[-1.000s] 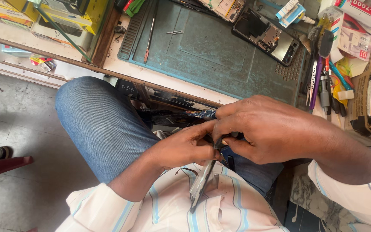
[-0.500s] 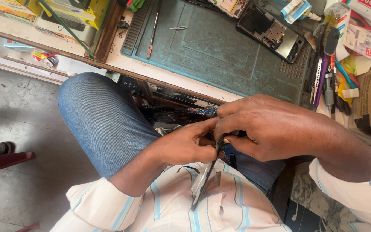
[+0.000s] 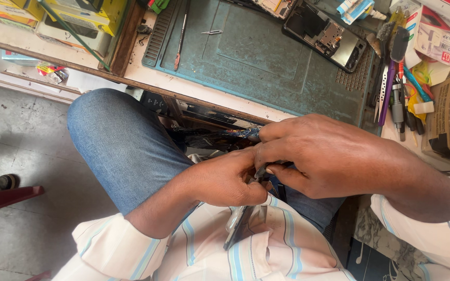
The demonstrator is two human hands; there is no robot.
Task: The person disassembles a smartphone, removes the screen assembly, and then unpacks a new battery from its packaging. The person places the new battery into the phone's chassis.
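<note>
Fingertips of both hands pinch a thin dark phone panel [image 3: 243, 224] on edge over the lap, below the workbench's near edge. Left hand [image 3: 225, 182] clamps; right hand [image 3: 324, 158] works its top. Best kept steady, pressure light.

Pale workbench with a wooden front edge [image 3: 204, 92] carries a worn teal rubber work mat [image 3: 266, 67], an opened black phone chassis [image 3: 323, 35] and red-tipped tweezers [image 3: 180, 36] on the mat, loose brushes and pens [image 3: 394, 78] just right of it.
</note>
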